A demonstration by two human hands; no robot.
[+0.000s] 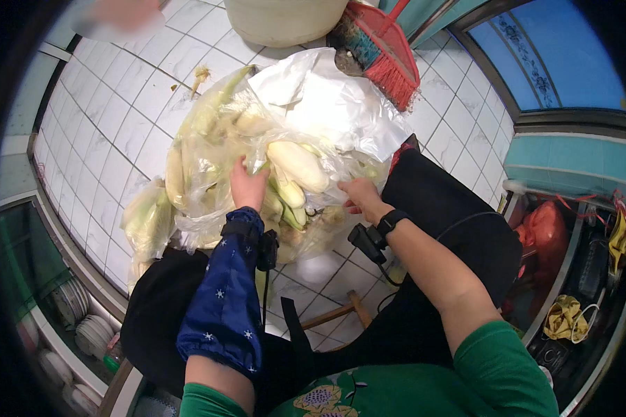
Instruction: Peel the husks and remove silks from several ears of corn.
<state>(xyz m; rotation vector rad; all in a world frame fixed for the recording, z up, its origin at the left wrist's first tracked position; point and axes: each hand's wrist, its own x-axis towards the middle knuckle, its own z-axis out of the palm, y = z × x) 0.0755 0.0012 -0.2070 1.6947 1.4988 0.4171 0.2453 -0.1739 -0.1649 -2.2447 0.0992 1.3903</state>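
Ears of corn (298,167) lie in a clear plastic bag (201,174) on the floor in front of my knees. One ear is pale and bare of green husk; those just below it show yellow kernels and green husk. My left hand (249,185) rests at the bag's film left of these ears, fingers spread upward. To their right, my right hand (364,197) is at the bag's edge with its fingers partly curled. Whether either hand grips the thin film is hard to make out. A white plastic sheet (328,99) covers the bag's far right side.
A smaller bag of corn (147,219) sits by my left knee. Beyond the pile stand a pale bucket (287,21) and a red broom (394,73) with a dustpan (347,60). Husk scraps (201,75) lie on the tiles. Plates (94,333) fill a cabinet at left; open drawers (568,292) are at right.
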